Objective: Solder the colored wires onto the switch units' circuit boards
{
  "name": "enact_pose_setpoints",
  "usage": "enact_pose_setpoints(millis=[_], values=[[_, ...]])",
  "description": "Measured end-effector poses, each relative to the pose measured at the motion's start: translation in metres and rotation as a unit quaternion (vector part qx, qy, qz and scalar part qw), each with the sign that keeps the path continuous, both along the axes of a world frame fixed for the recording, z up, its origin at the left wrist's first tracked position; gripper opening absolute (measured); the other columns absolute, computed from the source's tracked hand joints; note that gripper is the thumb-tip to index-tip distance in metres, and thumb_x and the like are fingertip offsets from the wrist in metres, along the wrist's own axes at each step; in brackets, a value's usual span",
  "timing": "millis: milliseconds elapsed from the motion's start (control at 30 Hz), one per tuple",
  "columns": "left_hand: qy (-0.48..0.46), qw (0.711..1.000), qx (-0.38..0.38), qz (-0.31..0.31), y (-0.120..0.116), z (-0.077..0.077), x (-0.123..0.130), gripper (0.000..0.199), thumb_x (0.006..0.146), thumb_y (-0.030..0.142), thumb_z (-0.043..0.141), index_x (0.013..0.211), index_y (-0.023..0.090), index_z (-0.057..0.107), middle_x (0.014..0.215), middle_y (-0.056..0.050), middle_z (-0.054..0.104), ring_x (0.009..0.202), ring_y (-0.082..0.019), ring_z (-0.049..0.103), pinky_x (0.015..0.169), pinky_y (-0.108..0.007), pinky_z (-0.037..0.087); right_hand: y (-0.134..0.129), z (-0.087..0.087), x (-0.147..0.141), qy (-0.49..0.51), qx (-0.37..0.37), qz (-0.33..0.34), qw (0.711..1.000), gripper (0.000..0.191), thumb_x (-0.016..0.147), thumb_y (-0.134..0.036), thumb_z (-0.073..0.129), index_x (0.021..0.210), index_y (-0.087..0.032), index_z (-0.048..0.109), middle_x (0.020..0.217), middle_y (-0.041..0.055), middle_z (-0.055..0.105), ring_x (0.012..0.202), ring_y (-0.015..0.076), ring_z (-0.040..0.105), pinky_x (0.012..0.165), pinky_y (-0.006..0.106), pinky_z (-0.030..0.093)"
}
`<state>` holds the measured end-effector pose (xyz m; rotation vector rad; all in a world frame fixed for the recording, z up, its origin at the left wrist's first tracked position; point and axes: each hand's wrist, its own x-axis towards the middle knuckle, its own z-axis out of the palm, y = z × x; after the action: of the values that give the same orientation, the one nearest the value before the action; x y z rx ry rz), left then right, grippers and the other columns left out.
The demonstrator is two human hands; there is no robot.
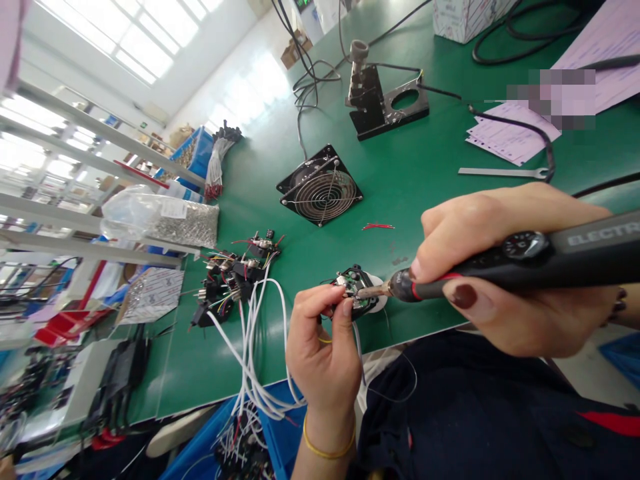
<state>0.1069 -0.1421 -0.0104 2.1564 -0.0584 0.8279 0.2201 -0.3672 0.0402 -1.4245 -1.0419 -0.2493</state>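
My right hand [505,267] grips a black soldering iron [565,257] with a dial on its handle. Its tip reaches a small black housing [356,272] with a green circuit board inside, lying near the table's front edge. At that housing's left side, my left hand [323,340] has thumb and forefinger pinched together, and what is between them is too small to make out. A white round piece [379,293] shows behind the housing. Several similar black assemblies [235,277] with coloured wires and white cables [250,360] lie to the left.
On the green table [410,160] stand a small metal-grilled fan [323,187] and a black iron stand [390,110]. Short red wires [379,227], a spanner [500,173] and pink papers [515,137] lie about. A blue bin [277,433] sits below the front edge. Shelving with a bag of small parts [185,223] is leftward.
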Motion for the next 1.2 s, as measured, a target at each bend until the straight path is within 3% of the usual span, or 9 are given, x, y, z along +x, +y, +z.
enact_pose_setpoints(millis=[333,500,800,1200], values=[[0.001,1.0,0.018,0.007,-0.0007,0.0007,0.0009,0.018,0.103,0.01,0.076,0.114,0.024,0.079,0.101,-0.002,0.079,0.092,-0.017,0.076,0.08,-0.029,0.064,-0.0021,-0.0027,0.0057,-0.037,-0.007,0.032,0.999,0.008,0.091,-0.007,0.069,0.09,-0.015,0.071,0.073,-0.0039,0.066,0.057,0.0046,0.057,0.053,0.016,0.047],[0.006,1.0,0.013,0.011,-0.0007,-0.0004,0.0005,0.017,0.103,0.011,0.076,0.113,0.024,0.079,0.102,-0.002,0.078,0.093,-0.018,0.076,0.081,-0.03,0.065,-0.0021,-0.001,-0.001,-0.009,-0.01,-0.001,1.0,0.011,0.094,-0.007,0.068,0.087,-0.017,0.07,0.072,-0.0046,0.067,0.057,0.0056,0.054,0.054,0.017,0.048],[0.003,1.0,-0.007,-0.002,0.0003,-0.0022,-0.0002,0.019,0.103,0.01,0.076,0.113,0.026,0.079,0.102,-0.001,0.078,0.096,-0.017,0.076,0.086,-0.029,0.064,-0.0033,-0.003,0.0064,-0.039,-0.018,0.036,0.998,0.01,0.093,-0.011,0.072,0.09,-0.021,0.071,0.07,-0.0046,0.068,0.054,0.0075,0.056,0.049,0.02,0.046],[0.0,1.0,-0.001,0.014,-0.0019,-0.0019,0.0008,0.014,0.104,0.013,0.076,0.111,0.025,0.079,0.101,-0.001,0.078,0.094,-0.017,0.077,0.085,-0.031,0.065,-0.0009,-0.0024,0.0049,-0.028,-0.004,0.014,0.999,0.012,0.09,-0.014,0.074,0.084,-0.024,0.07,0.071,-0.0042,0.072,0.052,0.0106,0.058,0.048,0.023,0.051]])
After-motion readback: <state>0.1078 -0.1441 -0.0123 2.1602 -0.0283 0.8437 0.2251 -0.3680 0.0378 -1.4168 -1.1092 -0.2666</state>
